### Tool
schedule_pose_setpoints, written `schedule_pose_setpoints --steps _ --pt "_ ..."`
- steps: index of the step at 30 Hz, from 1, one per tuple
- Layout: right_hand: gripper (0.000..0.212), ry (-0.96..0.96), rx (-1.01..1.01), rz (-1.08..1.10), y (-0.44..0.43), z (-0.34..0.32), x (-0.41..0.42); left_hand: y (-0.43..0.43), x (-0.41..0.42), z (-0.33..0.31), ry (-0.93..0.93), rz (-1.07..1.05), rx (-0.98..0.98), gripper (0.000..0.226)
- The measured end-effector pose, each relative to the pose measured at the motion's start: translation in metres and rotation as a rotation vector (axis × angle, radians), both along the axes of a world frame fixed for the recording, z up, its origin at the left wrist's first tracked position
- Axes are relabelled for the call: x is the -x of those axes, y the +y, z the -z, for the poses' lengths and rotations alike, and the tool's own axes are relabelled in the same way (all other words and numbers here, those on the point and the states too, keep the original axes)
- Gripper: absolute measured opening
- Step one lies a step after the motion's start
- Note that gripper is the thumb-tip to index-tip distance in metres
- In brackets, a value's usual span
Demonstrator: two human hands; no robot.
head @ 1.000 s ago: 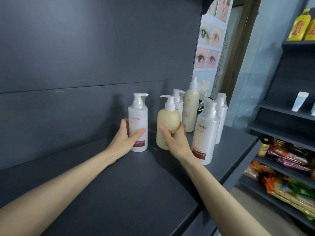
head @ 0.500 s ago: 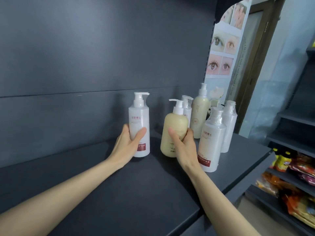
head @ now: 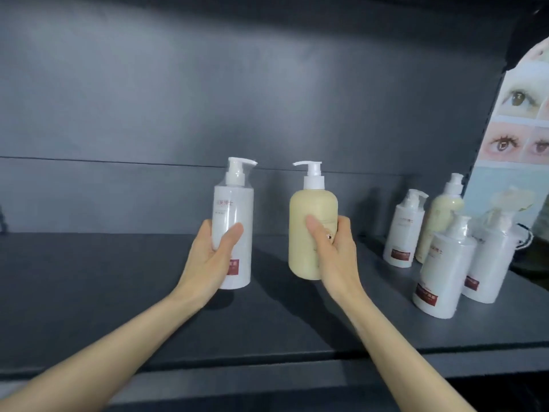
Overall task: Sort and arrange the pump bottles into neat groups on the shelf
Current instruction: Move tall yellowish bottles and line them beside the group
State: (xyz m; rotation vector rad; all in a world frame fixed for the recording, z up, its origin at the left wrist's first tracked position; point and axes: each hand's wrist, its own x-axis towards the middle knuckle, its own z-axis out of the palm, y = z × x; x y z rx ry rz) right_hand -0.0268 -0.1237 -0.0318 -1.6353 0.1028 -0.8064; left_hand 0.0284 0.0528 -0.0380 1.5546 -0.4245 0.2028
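White pump bottle [head: 233, 221] and cream pump bottle [head: 312, 209], both upright and side by side but apart, over the middle of the shelf [head: 118, 292], nearer its rear edge than its front edge. The left hand [head: 208, 257] has its grip curled round the lower body of the white one, thumb across the front and fingers behind. The right hand [head: 335, 254] has its grip curled round the cream one in the same way. Holding each bottle low on the body keeps the pump head free and the label facing forward, which probably helps in telling the two kinds apart. Whether either base touches the shelf cannot be told. The other four bottles [head: 442, 272], three white and one cream, stand crowded together at the right end of the shelf, beside the poster of eyes [head: 523, 120]. A second ago both held bottles were close against that crowd, at the right end. They now lie well apart from it, carried leftward along the shelf, and the gap between the two is wider. Both hands hold as they did then. The placing suggests that two separate groups, one per kind, are being started on the bare stretch.
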Motion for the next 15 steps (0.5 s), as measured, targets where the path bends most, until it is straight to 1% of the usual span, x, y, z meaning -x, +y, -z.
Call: schedule_pose_setpoints --steps 4,8,15 --pt "0.037 -0.003 -0.014 -0.130 0.061 -0.017 -0.007 0.069 0.020 -0.011 -0.071 -0.151 -0.031 0.033" --pt "0.037 -0.009 -0.006 -0.269 0.130 -0.027 -0.013 0.141 0.039 -0.021 -0.107 -0.314 -0.030 0.027" --pt "0.037 -0.008 -0.018 -0.450 0.273 -0.021 -0.014 0.285 0.075 -0.012 -0.108 -0.490 -0.054 0.025"
